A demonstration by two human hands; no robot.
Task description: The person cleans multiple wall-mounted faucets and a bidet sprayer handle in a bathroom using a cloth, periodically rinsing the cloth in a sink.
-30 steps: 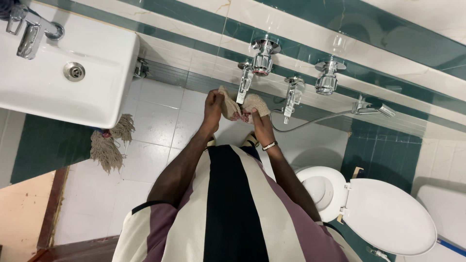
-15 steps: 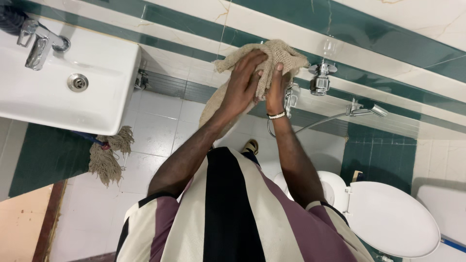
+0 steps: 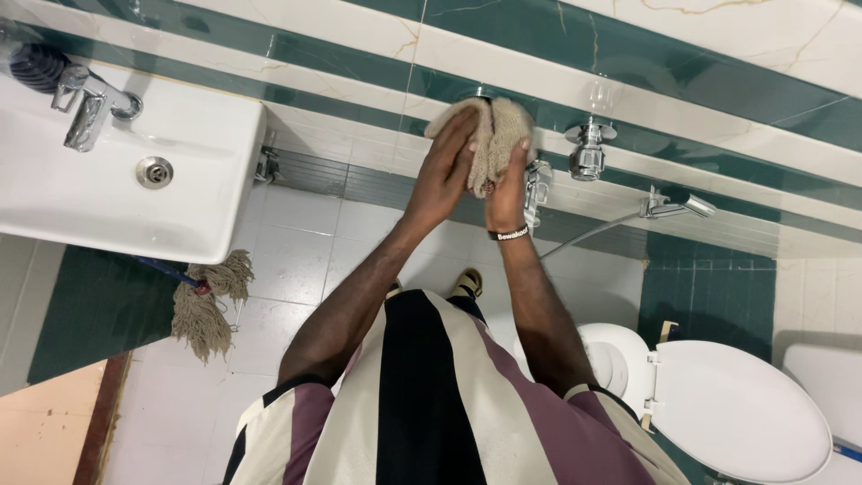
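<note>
The person stood facing the striped green-and-cream tiled wall [image 3: 718, 54], and both hands were raised against it, closed around a coarse beige cloth [image 3: 496, 135]. The left hand [image 3: 443, 171] lay curled over the cloth's left side, its fingers bent and pressing the fabric toward the wall. The right hand [image 3: 508, 184], with a pale bracelet [image 3: 513, 233] at the wrist, gripped the cloth from below and to the right, fingers wrapped into its folds. The cloth was bunched between the two hands and covered a wall fitting, of which only a sliver of chrome showed at the cloth's top edge. Just to the right of the cloth a chrome valve [image 3: 589, 148] stood out from the wall, and a chrome tap [image 3: 537, 189] sat just below and beside the right hand. Farther right of the cloth, a hand sprayer [image 3: 675, 205] hung on the wall with its hose [image 3: 588, 233] running back toward the tap. Well to the left of the cloth was a white washbasin [image 3: 117, 198] with a chrome faucet [image 3: 90, 112], and a string mop [image 3: 202, 301] lay on the floor beneath it. Below and to the right of the cloth stood a white toilet [image 3: 727, 413] with its lid open.
</note>
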